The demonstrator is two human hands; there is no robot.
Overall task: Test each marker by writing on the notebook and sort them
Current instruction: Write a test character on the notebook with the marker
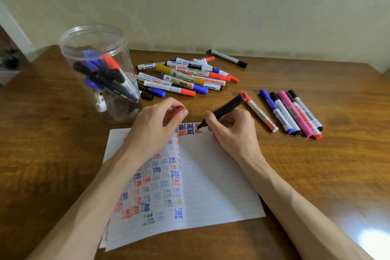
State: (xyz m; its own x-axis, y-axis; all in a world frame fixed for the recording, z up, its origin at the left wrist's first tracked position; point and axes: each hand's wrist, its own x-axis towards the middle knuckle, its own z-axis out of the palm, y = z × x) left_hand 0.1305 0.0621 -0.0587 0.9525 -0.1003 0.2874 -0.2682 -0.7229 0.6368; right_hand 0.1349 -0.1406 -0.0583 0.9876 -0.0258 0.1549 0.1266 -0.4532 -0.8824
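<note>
In the head view, my right hand (234, 131) has its fingers curled round a black-barrelled marker with a red end (226, 109). The marker's tip touches the top line of the open, lined white paper notebook (215, 179), just beside red and blue test marks. My left hand (156, 126) rests on the notebook's left page, fingers pinching a small red plastic cap (179, 110). Beyond the notebook's far left corner a clear round plastic jar (95, 46) stands upright, holding blue, black and red markers. Straight beyond the notebook lies a loose heap of capped markers (183, 76). To the notebook's right a short row of markers (291, 112) lies side by side on the brown wooden bench (327, 175).
</note>
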